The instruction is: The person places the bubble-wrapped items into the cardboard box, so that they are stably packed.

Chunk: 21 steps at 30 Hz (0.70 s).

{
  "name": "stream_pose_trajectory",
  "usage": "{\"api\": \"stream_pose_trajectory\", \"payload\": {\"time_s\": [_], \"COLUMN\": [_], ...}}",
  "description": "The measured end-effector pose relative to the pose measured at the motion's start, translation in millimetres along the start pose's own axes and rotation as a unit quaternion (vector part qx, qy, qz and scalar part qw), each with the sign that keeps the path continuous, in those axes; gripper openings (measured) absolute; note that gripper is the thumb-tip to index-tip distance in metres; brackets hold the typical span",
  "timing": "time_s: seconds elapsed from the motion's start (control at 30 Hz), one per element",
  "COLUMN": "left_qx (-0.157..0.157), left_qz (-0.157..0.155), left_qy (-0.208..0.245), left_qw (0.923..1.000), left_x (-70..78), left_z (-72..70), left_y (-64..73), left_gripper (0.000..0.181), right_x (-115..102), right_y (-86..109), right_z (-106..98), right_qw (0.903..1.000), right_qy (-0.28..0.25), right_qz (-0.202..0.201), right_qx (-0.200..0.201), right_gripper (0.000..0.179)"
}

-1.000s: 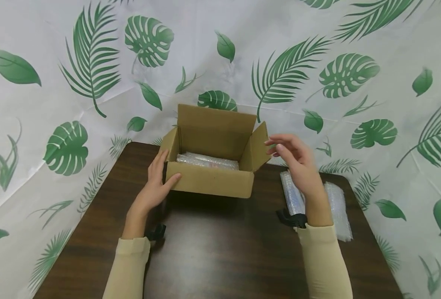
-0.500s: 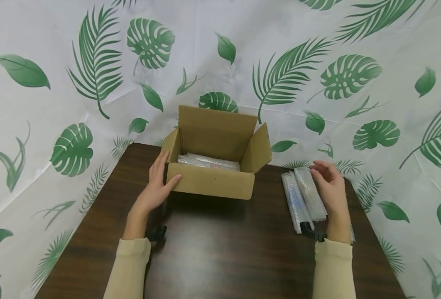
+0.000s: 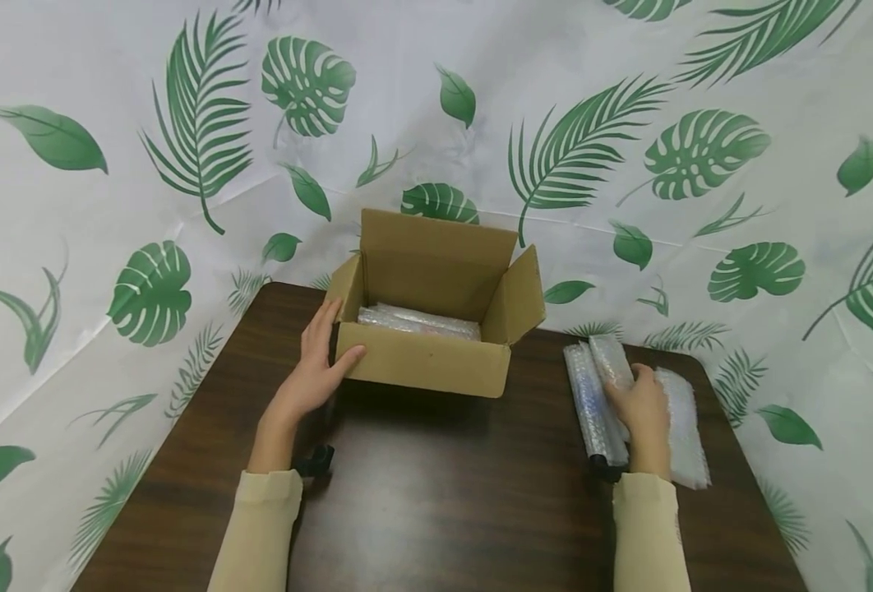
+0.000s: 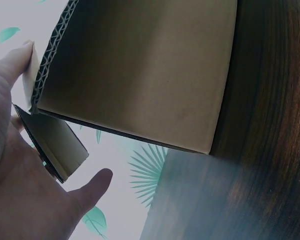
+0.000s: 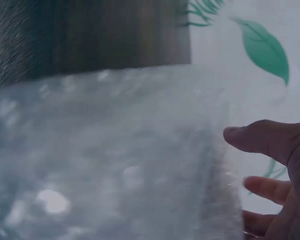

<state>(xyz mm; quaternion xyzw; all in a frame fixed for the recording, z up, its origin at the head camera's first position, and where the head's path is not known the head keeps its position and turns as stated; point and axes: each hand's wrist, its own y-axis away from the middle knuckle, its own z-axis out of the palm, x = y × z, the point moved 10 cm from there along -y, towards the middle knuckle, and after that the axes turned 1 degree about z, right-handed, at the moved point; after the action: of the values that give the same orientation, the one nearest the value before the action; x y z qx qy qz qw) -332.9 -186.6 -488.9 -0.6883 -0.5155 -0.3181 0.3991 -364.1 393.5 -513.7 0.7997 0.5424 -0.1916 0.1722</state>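
Observation:
A brown cardboard box (image 3: 422, 362) stands with its flaps up at the back of the table. Packages in bubble wrap (image 3: 422, 322) lie inside it. My left hand (image 3: 314, 374) rests on the box's front left corner, thumb on the front wall, fingers extended along the left side. In the left wrist view, a fingertip touches a corrugated edge (image 4: 52, 55). At the table's right side my right hand (image 3: 639, 411) holds a bubble-wrapped package (image 3: 609, 359) between thumb and fingers. Blurred clear bubble wrap (image 5: 105, 150) fills much of the right wrist view.
A bubble-wrapped package with a bluish tint (image 3: 588, 403) lies left of my right hand. Another bubble-wrapped package (image 3: 684, 427) lies to its right. The dark wooden table (image 3: 436, 510) backs onto a white leaf-print sheet (image 3: 473, 99).
My right hand has left the box's right flap, moved right and down to the packages, and taken hold of the middle one. My left hand stays on the box.

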Motion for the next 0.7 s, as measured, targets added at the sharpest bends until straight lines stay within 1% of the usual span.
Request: {"api": "stream_pose_trajectory", "payload": {"time_s": [0.13,0.23,0.3,0.43,0.53,0.63,0.7], "left_qx": [-0.001,0.000,0.001,0.002,0.004,0.005,0.004], "left_qz": [0.001,0.003,0.004,0.003,0.000,0.001,0.003], "left_qy": [-0.001,-0.002,-0.001,0.003,0.007,0.006,0.005], "left_qw": [1.0000,1.0000,1.0000,1.0000,1.0000,1.0000,1.0000], "left_x": [3.0,4.8,4.6,2.9,1.5,0.9,0.6], "left_z": [-0.8,-1.4,-0.9,-0.4,-1.4,-2.1,-2.3], "left_y": [-0.6,-1.2,-1.3,0.3,1.8,2.3,2.4], "left_gripper": [0.090,0.090,0.090,0.090,0.091,0.090,0.090], "right_x": [4,8,12,18,20,21,24], "right_y": [-5.3,-8.9,-10.3,-12.2,-13.5,-15.1,-16.3], "right_z": [3,3,3,6,8,11,11], "right_qw": [0.9998,0.9997,0.9998,0.9992,0.9982,0.9979,0.9979], "right_qy": [-0.018,-0.019,-0.019,-0.014,-0.012,-0.023,-0.034], "right_qz": [-0.007,-0.008,-0.003,0.014,0.017,0.012,0.017], "right_qx": [0.009,0.011,0.000,-0.036,-0.056,-0.059,-0.051], "right_gripper": [0.089,0.089,0.089,0.090,0.089,0.087,0.084]}}
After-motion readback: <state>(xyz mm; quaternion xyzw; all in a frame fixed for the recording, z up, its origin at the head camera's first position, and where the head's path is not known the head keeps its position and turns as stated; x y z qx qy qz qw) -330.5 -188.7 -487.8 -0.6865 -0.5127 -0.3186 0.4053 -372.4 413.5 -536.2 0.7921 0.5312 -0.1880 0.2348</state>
